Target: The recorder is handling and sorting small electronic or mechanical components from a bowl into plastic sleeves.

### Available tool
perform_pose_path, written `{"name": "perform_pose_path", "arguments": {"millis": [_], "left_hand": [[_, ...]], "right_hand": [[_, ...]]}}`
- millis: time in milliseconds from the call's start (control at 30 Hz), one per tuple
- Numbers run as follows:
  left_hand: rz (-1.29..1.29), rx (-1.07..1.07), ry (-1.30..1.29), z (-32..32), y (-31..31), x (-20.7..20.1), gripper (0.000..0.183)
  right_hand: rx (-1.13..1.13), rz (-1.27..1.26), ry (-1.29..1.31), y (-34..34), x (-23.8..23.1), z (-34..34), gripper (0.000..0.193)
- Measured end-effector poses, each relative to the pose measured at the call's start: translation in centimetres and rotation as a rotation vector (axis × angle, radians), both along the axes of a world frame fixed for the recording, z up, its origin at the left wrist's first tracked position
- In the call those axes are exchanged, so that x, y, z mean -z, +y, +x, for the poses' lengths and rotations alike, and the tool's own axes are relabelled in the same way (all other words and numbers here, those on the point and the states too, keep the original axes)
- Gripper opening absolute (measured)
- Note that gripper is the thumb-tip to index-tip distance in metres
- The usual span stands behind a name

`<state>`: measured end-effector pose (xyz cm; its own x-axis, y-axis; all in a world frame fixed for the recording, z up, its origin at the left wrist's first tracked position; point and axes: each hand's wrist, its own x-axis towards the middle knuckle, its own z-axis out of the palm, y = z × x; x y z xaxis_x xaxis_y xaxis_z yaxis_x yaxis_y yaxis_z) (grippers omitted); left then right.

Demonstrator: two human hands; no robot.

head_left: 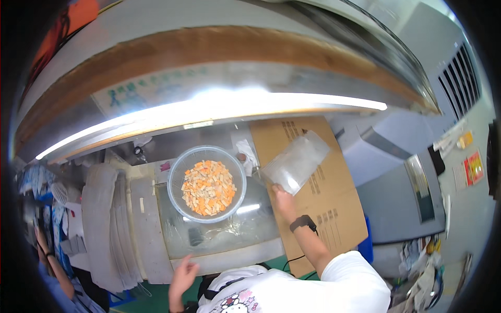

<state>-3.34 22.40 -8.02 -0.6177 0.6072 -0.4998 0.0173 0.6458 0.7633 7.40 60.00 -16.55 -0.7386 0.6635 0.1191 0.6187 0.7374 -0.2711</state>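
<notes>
My right hand [284, 201] reaches over a cardboard sheet [334, 219] and grips the near corner of a translucent, shiny plastic sheet [297, 161]; I cannot tell whether it is a flat sheet or a shallow tray. A dark band circles that wrist. My left hand [183, 274] hovers by the table's near edge with its fingers apart, holding nothing. Between the hands and farther back stands a round, pale plastic basket [241, 195]. Many small orange and cream rectangular pieces [209, 188] lie loose inside it.
Stacked grey panels [107, 224] stand left of the glossy work surface [219, 235]. A lit tube lamp [235, 99] hangs low across the back. White crumpled paper [245, 154] lies beside the basket. A grey machine [396, 203] is at the right; another person's arm [60, 271] shows at far left.
</notes>
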Motion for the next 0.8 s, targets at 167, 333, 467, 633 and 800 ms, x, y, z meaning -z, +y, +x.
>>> {"name": "perform_pose_path", "arguments": {"millis": [167,333,467,633,800], "left_hand": [[0.4,0.269,-0.704,1.2,8.4,6.4,0.057],[0.58,-0.141,-1.253,2.9,15.0,10.2,0.058],[0.595,-0.18,-1.286,3.8,15.7,8.0,0.053],[0.464,-0.355,-1.257,3.9,14.8,10.8,0.037],[0.546,-0.357,-0.941,4.6,15.7,10.8,0.044]], "right_hand": [[-0.036,-0.09,0.066,-9.2,-1.6,3.4,0.025],[-0.059,-0.165,0.173,-15.4,-0.2,5.4,0.032],[-0.093,-0.208,0.1,-17.8,-2.9,5.7,0.042],[-0.346,-0.484,0.28,-17.8,-4.0,7.5,0.034],[0.302,-0.876,0.566,-15.9,-1.9,11.9,0.024]]}}
